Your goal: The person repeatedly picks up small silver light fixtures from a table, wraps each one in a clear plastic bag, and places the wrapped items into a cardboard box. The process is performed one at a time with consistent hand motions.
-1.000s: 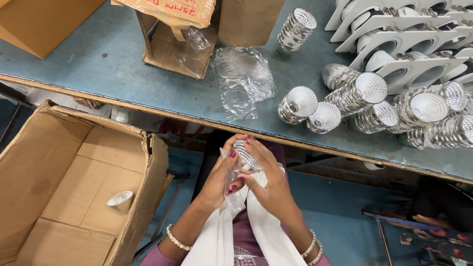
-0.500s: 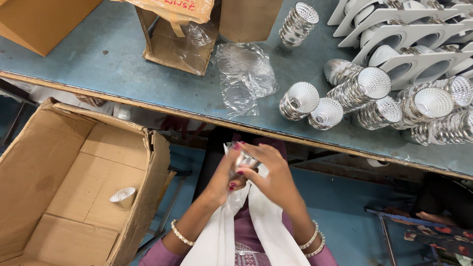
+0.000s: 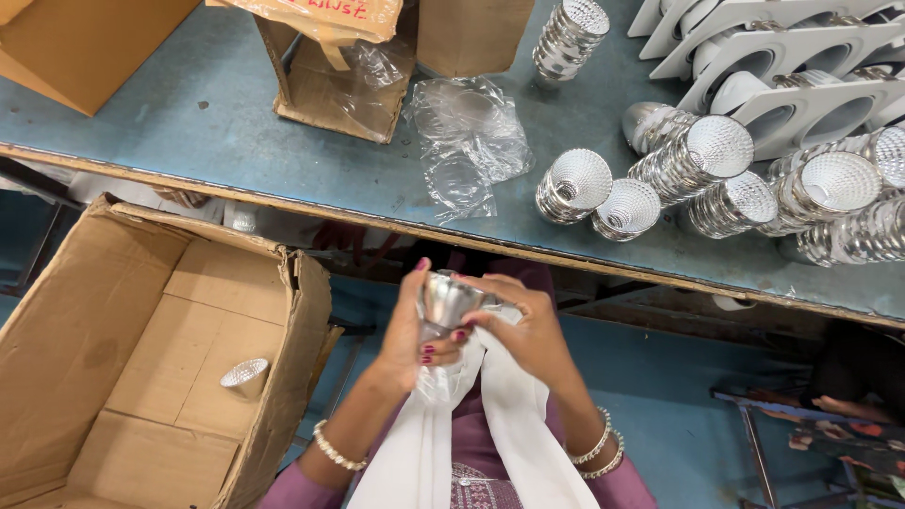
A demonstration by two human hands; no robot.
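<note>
Left hand (image 3: 407, 335) grasps silver reflector cup (image 3: 447, 303) from below, over lap, clear of table edge (image 3: 283, 203). Right hand (image 3: 528, 330) pinches cup rim plus white cloth (image 3: 490, 415). Risk: smooth metal slips mid-wipe, falls to floor; tight squeeze likely dents thin wall. Open cardboard box (image 3: 141, 377) at 8 o'clock; reflector stacks (image 3: 698, 160) at 1 o'clock.

Single head-worn view, looking steeply down from above, close over lap, table edge (image 3: 283, 203) ahead, cardboard box (image 3: 123, 349) left
</note>
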